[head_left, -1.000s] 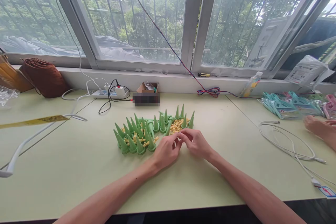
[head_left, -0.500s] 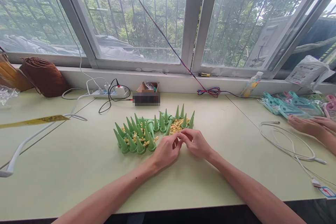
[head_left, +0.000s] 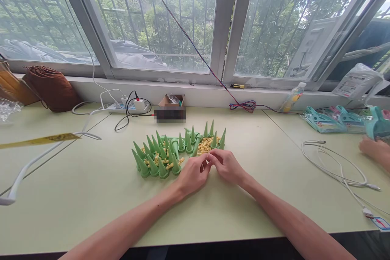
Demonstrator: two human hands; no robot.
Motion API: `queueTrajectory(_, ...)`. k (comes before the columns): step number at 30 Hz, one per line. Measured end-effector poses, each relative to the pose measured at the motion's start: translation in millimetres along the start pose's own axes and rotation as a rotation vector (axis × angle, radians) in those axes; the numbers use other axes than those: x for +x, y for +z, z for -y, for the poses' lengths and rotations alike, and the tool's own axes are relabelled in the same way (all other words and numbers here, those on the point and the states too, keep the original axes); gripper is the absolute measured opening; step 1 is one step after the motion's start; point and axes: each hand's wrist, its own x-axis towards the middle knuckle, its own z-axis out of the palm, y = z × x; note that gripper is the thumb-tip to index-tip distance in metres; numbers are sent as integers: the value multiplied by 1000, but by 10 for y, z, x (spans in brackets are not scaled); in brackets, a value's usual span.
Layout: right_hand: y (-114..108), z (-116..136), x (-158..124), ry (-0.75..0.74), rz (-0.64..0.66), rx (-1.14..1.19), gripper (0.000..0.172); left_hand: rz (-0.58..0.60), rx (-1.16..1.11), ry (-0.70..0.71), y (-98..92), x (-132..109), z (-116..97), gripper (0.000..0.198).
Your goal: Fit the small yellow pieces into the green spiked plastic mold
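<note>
My left hand (head_left: 195, 172) and my right hand (head_left: 227, 165) meet in the middle of the table, fingertips pinched together. Whatever sits between the fingers is hidden or too small to name. Just beyond and to the left stand several green plastic spikes (head_left: 153, 166), cone-shaped with round bases, mostly points up. Small yellow plastic pieces (head_left: 169, 165) lie scattered among them. A second heap of yellow pieces (head_left: 206, 144) lies right behind my fingers, with more green spikes (head_left: 214, 140) around it.
At the right edge a co-worker's hand (head_left: 376, 150) holds a teal plastic item (head_left: 376, 124) near packaged teal ones (head_left: 323, 120). White cables (head_left: 335, 166) lie on the right. Behind are a power strip (head_left: 122, 107), small cardboard box (head_left: 171, 100), bottle (head_left: 293, 97) and brown pouch (head_left: 51, 89).
My hands stay nearly still, fingertips together. On the right, the co-worker's hand has drawn back toward the edge and lifted a teal item from the pile.
</note>
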Motion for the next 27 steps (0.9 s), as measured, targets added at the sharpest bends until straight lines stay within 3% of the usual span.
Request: queueTrajectory(27, -5, -1, 4, -1, 16, -25, 27, 23, 15, -14, -5, 5, -6, 14)
